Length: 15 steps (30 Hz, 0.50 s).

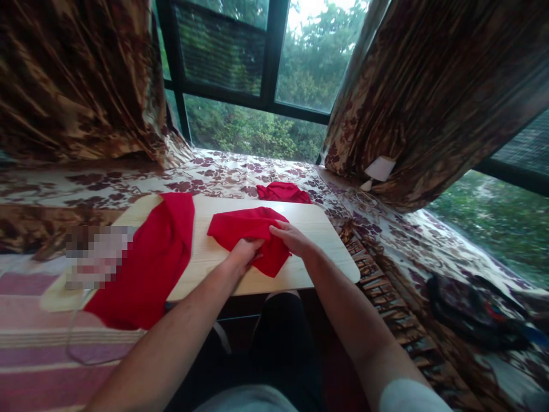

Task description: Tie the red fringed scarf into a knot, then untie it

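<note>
A piece of red cloth lies bunched on the pale wooden board in front of me. My left hand is closed on its near edge, thumb on top and fingers partly tucked under the fabric. On the cloth's right side, my right hand pinches a fold between thumb and fingers. A larger red cloth is spread over the left part of the board and hangs past its near edge. Behind the board sits a crumpled red cloth.
A blurred-out object with a cord stands at the board's left end. A small white lamp is near the right curtain. At right lies a dark bag. Windows stand beyond the floral-covered ledge.
</note>
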### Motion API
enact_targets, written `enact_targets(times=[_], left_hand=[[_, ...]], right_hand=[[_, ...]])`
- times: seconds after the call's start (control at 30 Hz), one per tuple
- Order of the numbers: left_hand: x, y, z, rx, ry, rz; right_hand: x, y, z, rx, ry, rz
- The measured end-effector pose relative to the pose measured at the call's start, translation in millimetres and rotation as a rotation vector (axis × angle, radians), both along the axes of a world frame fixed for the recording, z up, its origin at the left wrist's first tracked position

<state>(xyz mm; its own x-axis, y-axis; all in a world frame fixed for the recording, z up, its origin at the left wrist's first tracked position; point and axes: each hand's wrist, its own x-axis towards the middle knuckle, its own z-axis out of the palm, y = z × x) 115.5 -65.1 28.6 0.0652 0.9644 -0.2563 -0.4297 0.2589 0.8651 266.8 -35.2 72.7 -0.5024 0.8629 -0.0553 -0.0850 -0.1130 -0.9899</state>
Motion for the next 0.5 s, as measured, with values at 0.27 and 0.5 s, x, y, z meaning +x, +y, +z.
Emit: enact_targets(times=[0.27, 0.5], left_hand=[[12, 3, -7.4, 0.201, -0.189, 0.087], [14, 7, -8.8, 0.282, -0.157, 0.122]], right_hand=[[0, -6, 6.3, 0.121, -0.101, 0.02], [-6, -6, 8.5, 0.454, -0.509, -0.119]])
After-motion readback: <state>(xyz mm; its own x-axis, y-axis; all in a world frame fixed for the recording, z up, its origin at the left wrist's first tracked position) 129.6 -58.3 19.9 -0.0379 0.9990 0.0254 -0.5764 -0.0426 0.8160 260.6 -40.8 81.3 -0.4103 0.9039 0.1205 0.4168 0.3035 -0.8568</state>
